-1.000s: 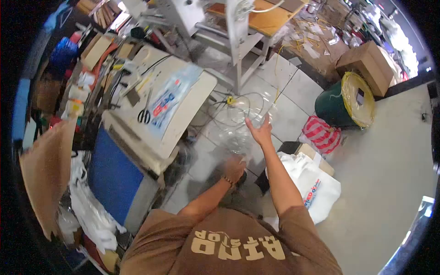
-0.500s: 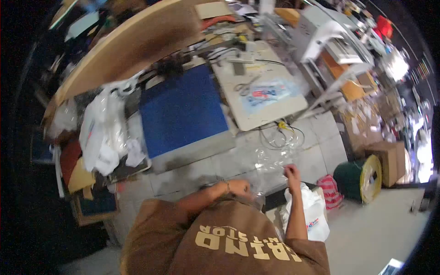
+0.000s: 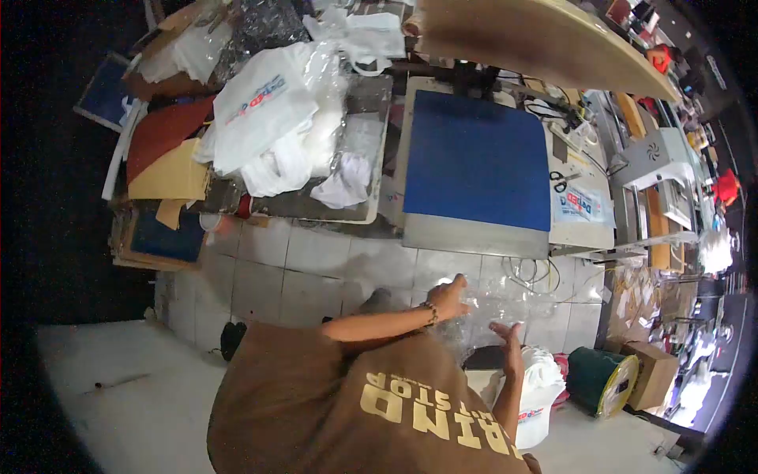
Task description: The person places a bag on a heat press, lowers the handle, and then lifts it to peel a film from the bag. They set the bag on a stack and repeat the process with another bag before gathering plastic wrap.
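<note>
My left hand (image 3: 448,299), with a bracelet at its wrist, is closed on the edge of a crumpled clear plastic bag (image 3: 491,306) above the tiled floor. To its right, my right hand (image 3: 508,335) has thumb and fingers spread at the plastic's lower edge. Whether it touches the film is hard to tell. Just below my right hand, white printed fabric bags (image 3: 538,379) lie in a pile beside my forearm. Beyond my hands is a flat blue pad (image 3: 478,158) on a press.
At the left, a dark table (image 3: 371,197) holds more white printed bags (image 3: 264,107) and plastic. Scissors (image 3: 562,182) lie on a pale board at the right. A green spool (image 3: 592,381) and a cardboard box (image 3: 651,375) stand at the lower right.
The view has swung left, so the blue pad and tables appear farther right. My right hand has gone from bunched fingers to spread ones, and my left hand has moved up and nearer the plastic.
</note>
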{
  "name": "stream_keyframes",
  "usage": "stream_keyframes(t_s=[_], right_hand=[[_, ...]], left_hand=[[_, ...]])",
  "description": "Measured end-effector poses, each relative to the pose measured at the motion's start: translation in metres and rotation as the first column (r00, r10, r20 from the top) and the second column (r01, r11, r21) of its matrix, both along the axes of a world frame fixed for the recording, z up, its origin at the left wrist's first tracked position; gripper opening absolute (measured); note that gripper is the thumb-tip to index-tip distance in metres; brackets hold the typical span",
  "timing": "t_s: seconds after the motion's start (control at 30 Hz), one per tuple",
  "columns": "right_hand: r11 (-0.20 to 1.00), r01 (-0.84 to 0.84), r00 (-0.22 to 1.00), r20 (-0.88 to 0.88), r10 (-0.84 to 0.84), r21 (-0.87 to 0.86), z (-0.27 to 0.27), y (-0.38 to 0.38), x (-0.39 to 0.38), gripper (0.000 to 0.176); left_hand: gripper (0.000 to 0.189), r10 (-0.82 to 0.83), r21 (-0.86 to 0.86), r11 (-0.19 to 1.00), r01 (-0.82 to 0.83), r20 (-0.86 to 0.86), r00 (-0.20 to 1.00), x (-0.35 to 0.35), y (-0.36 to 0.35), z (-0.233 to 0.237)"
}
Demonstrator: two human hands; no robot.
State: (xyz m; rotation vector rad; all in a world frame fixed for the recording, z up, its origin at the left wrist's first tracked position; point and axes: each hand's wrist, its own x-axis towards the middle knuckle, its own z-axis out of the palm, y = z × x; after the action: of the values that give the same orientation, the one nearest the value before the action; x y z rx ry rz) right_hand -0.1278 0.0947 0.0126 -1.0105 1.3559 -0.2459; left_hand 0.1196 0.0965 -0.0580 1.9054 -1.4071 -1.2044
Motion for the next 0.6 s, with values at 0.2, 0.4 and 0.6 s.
stream_keyframes(t_s=[0.2, 0.4, 0.6], right_hand=[[0.915, -0.262, 0.955, -0.218, 0.201, -0.306, -0.162, -0.01, 0.071, 0.017], [0.986, 0.158, 0.903, 0.412, -0.12, -0.058, -0.256, -0.03, 0.031, 0.003], [0.75, 0.153, 0.759, 0.409, -0.506, 0.644, -0.237, -0.037, 0.123, 0.016]], left_hand=[[0.057, -0.11, -0.181, 0.982, 0.061, -0.278, 0.954, 0.066, 0.045, -0.038], [0.042, 0.458, -0.093, 0.889, -0.449, 0.214, 0.863, 0.168, 0.135, -0.013], [0.07, 0.257, -0.031, 0.962, -0.27, 0.434, 0.864, 0.161, 0.208, -0.046]])
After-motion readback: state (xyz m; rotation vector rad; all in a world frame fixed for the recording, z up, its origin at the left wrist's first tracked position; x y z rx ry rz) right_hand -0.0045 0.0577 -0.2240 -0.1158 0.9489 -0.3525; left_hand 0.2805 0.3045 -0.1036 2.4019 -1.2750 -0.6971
